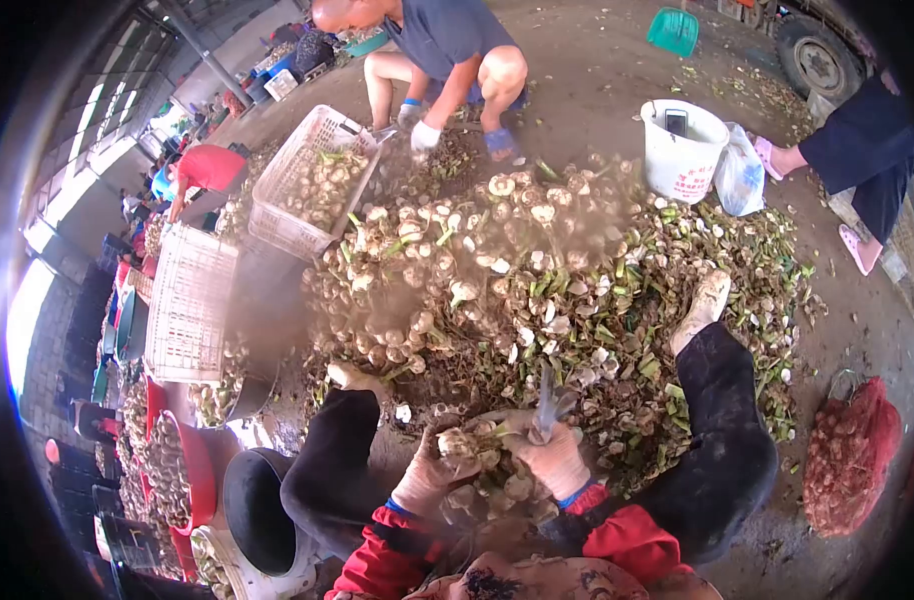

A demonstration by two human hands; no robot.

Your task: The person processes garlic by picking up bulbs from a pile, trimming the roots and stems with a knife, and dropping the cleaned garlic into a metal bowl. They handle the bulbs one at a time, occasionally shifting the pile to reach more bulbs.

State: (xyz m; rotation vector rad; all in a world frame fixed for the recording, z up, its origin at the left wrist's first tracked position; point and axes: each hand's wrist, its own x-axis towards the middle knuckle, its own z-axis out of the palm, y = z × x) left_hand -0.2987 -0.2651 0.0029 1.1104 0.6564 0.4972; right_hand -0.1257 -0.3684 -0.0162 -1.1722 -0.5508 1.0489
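My left hand [427, 474] is wrapped around a garlic bulb [459, 443], whose stem points right toward my other hand. In my right hand [555, 462] is a cutting tool with a pale metal blade [547, 392] pointing up and away from me. The blade is blurred, and my fingers hide its handle. Both hands are close together above my lap, where loose garlic [502, 492] lies. Just beyond them spreads a large heap of garlic bulbs [447, 255], with cut stems and peelings [627, 370] on the right, between my legs.
White plastic crates [192, 305] stand at left, one [307, 215] holding garlic. A white bucket [682, 165] and a plastic bag [739, 180] are beyond the heap. A red net sack [850, 460] lies right, a black bucket [265, 510] left. A co-worker [442, 60] crouches opposite.
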